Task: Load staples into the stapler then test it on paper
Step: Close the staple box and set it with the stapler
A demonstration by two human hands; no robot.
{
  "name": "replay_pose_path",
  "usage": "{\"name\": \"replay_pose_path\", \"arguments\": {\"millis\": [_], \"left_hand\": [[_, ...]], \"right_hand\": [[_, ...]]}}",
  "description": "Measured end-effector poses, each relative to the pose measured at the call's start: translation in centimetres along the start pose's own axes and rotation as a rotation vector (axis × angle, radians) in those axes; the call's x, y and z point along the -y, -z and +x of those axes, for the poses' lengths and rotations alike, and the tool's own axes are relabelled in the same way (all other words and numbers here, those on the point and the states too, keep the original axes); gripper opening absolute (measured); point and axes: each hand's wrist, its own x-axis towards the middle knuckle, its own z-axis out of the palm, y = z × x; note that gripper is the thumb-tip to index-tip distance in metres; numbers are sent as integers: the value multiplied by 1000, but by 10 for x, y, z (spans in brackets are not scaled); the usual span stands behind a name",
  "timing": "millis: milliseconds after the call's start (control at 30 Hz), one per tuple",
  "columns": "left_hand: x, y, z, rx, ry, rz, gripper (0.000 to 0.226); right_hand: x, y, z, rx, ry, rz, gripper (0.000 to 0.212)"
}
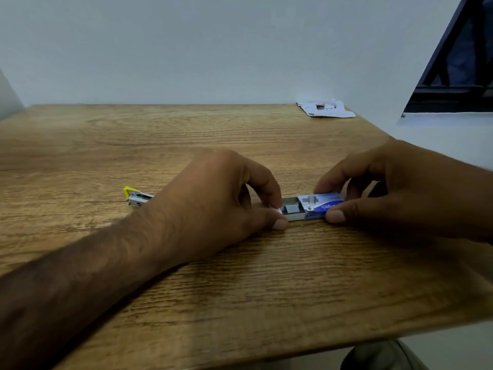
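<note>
Staple box lies flat on the desk, right of centre, its long axis running 9 to 3 o'clock. The blue sleeve sits at the 3 o'clock end; the grey inner tray is slid partway out toward 9 o'clock, with a block of staples visible inside.

Right hand: grip closed on the sleeve, thumb at the near edge, fingers at the far edge. Left hand: thumb and forefinger pinched at the tray's open end, holding the tray lip or its small white flap; cannot tell which.

Stapler rests at 9 o'clock from the box, well apart and partly hidden behind the left wrist. A yellow part shows at its far-left end, long axis roughly 9 to 3 o'clock. Cannot tell whether its magazine is open. Crumpled paper lies at the far edge, about 1 o'clock.

Risks, as judged:
- Tray pulled too hard leaves the sleeve entirely and the staples spill.
- A pinched staple strip may snap into short lengths.
- Left forearm could nudge the stapler while withdrawing.
</note>
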Motion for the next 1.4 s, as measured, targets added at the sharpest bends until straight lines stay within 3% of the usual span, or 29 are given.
{"name": "replay_pose_path", "arguments": {"millis": [200,367,767,867,1000,1067,1200,1300,1400], "left_hand": [[-2,-2,0,-18,20,-9,19],[-3,-3,0,-58,38,-143,42],[-2,14,-7,-35,-55,39,29],[14,47,-13,-147,-63,-129,23],[44,86,-34,-283,8,-196,11],[57,97,-47,-228,72,-168,23],[69,99,-72,90,130,-37,68],[72,87,-78,120,96,49,74],[71,83,-76,75,54,68,62]], "right_hand": [[8,-10,6,-6,106,29,57],[18,-17,9,-43,145,-35,25],[17,-21,9,-16,106,-107,55],[11,-12,11,-51,35,-81,57],[37,-11,16,0,106,47,58],[69,-17,21,15,179,101,46],[109,-35,41,7,296,148,37],[124,-49,53,11,299,89,32],[126,-60,58,44,275,-1,37]]}}
